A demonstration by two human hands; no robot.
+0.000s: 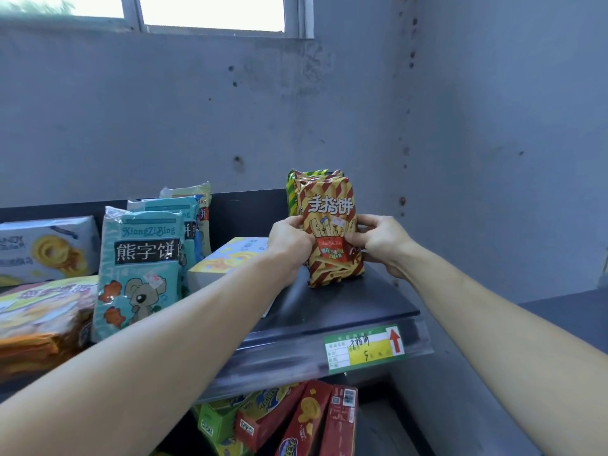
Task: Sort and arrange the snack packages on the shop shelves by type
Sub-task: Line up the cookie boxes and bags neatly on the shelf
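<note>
Finger-biscuit pack [332, 205] upright on shelf [348, 301], above price label [363, 347]. Left hand [289, 241], right hand [383, 241] pinch its sides. Likely light, crinkly, slippery film, brittle contents; hold mid-sides gently.

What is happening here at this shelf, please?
A person is arranging snacks on the top shelf. The left hand and the right hand grip a red-striped snack pack from both sides. It stands upright near the shelf's right end, in front of similar packs, one of them a green-striped pack. Teal bear-biscuit packs and a yellow box are to its left. A price label sits on the shelf edge below.
</note>
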